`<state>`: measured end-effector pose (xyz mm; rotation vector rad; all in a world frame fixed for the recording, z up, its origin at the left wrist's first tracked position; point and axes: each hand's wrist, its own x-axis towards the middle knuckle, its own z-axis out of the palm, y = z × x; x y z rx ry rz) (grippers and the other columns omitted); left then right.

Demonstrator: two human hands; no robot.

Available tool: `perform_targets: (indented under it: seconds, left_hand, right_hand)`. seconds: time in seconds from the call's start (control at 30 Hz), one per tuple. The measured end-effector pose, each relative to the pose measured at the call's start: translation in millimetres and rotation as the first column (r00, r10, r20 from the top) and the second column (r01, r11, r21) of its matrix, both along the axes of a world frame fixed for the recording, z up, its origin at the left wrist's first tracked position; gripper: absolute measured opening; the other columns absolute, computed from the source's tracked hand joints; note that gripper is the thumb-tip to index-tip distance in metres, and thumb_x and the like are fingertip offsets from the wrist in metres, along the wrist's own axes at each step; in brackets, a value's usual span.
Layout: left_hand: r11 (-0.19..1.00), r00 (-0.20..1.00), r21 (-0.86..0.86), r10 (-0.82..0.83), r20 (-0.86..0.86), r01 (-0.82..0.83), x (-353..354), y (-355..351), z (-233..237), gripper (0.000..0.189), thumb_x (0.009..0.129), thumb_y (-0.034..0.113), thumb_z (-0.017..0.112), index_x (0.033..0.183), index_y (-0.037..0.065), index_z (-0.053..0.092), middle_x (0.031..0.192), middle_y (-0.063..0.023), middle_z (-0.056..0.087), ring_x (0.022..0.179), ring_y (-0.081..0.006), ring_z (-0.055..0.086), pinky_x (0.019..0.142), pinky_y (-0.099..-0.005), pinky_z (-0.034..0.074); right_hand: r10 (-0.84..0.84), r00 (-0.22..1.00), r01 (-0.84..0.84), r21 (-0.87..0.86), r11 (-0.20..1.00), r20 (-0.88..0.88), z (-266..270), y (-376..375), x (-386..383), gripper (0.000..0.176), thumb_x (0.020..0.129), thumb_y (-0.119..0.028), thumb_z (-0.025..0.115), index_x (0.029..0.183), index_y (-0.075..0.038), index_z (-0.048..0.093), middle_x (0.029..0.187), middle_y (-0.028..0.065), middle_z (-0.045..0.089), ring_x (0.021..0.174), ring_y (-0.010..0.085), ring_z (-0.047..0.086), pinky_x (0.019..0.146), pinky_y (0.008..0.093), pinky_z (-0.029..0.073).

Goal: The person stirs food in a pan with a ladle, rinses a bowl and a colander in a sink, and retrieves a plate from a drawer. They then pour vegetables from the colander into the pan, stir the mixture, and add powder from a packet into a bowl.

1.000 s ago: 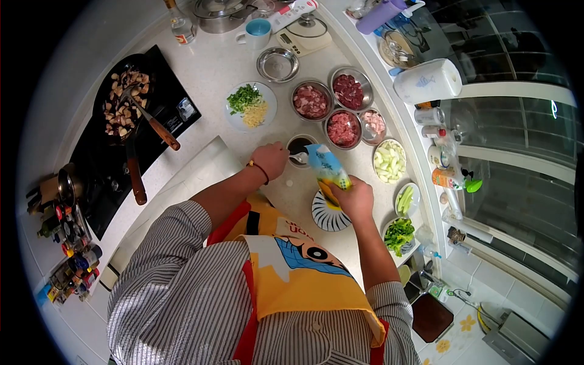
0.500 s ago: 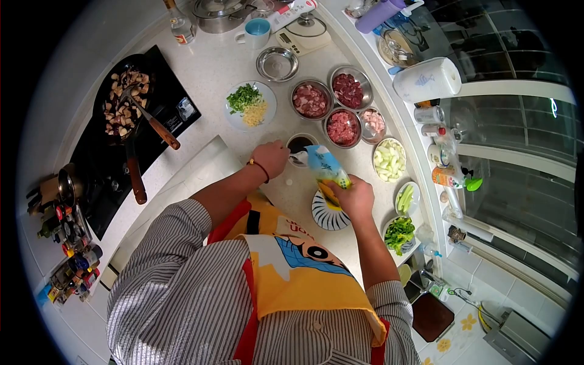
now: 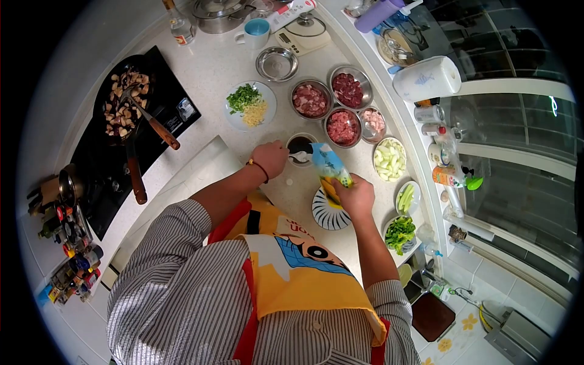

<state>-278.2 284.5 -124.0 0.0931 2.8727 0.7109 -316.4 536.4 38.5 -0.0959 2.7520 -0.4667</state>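
Observation:
My left hand (image 3: 272, 159) is closed, pinching what looks like the handle of a small spoon, mostly hidden by the fingers. The spoon's bowl (image 3: 299, 157) carries a heap of white powder over a small bowl of dark liquid (image 3: 300, 144). My right hand (image 3: 356, 196) is wrapped round the lower part of a blue and yellow packet (image 3: 329, 167), tilted with its top end beside the spoon. Under the packet stands a bowl with dark blue stripes (image 3: 330, 214), partly covered by it.
Metal bowls of cut meat (image 3: 310, 100) stand ahead, beside a plate of chopped greens and garlic (image 3: 250, 120). Dishes of cut vegetables (image 3: 389, 159) line the right. At left, a pan (image 3: 135, 79) with browned pieces and a spatula (image 3: 159, 131) sits on the black hob.
The packet's top end has drawn back slightly to the right, away from the spoon. More of the white powder and the dark liquid now shows. My left hand has hardly moved.

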Motion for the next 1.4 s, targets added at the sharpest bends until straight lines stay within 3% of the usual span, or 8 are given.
perform_targets:
  seconds: [0.43,0.5,1.0,1.2,1.4]
  left_hand:
    - [1.000,1.000,-0.005,0.012,-0.012,-0.012,1.6,1.5,-4.5,0.016,0.093,0.022,0.059,0.096,0.013,0.072,0.097,-0.0130,0.063,0.088,-0.0339,0.068,0.076,-0.0473,0.055]
    - [1.000,1.000,-0.006,0.007,-0.014,-0.007,1.8,1.6,-5.0,0.016,0.093,0.022,0.060,0.097,0.014,0.073,0.096,-0.0128,0.063,0.088,-0.0339,0.068,0.076,-0.0472,0.055]
    - [1.000,1.000,-0.014,0.017,-0.001,-0.017,0.4,1.7,-5.8,0.017,0.093,0.022,0.060,0.100,0.015,0.073,0.098,-0.0112,0.064,0.090,-0.0325,0.068,0.076,-0.0466,0.056]
    - [1.000,1.000,-0.010,0.014,0.011,-0.014,-0.2,2.6,-2.8,0.018,0.094,0.023,0.059,0.101,0.015,0.074,0.100,-0.0114,0.065,0.091,-0.0327,0.069,0.076,-0.0465,0.056]
    - [1.000,1.000,-0.010,0.008,0.003,-0.008,-1.1,3.5,-3.7,0.022,0.096,0.026,0.060,0.108,0.016,0.075,0.101,-0.0110,0.065,0.091,-0.0317,0.069,0.076,-0.0458,0.056]
  right_hand:
    - [0.007,1.000,-0.007,0.008,1.000,-0.019,-4.0,3.4,3.7,0.038,0.080,-0.044,0.083,0.096,-0.010,0.079,0.080,0.0179,0.073,0.074,0.0357,0.072,0.070,0.0420,0.056]
    - [-0.011,1.000,0.010,-0.059,0.998,-0.027,-2.1,1.6,5.3,0.034,0.078,-0.043,0.084,0.087,-0.010,0.077,0.078,0.0172,0.072,0.074,0.0385,0.070,0.067,0.0463,0.055]
    - [0.027,0.996,-0.029,-0.031,0.999,-0.087,-13.4,8.4,5.0,0.033,0.079,-0.041,0.084,0.082,-0.009,0.074,0.078,0.0166,0.071,0.072,0.0400,0.068,0.065,0.0469,0.054]
    - [0.007,0.999,-0.009,-0.091,0.996,-0.032,2.1,0.5,6.6,0.031,0.079,-0.039,0.083,0.082,-0.010,0.074,0.078,0.0159,0.071,0.071,0.0382,0.069,0.066,0.0452,0.055]
    - [0.013,1.000,-0.014,-0.045,0.999,-0.021,-10.0,5.3,5.4,0.029,0.079,-0.036,0.083,0.083,-0.010,0.074,0.079,0.0162,0.071,0.072,0.0387,0.069,0.066,0.0456,0.056]
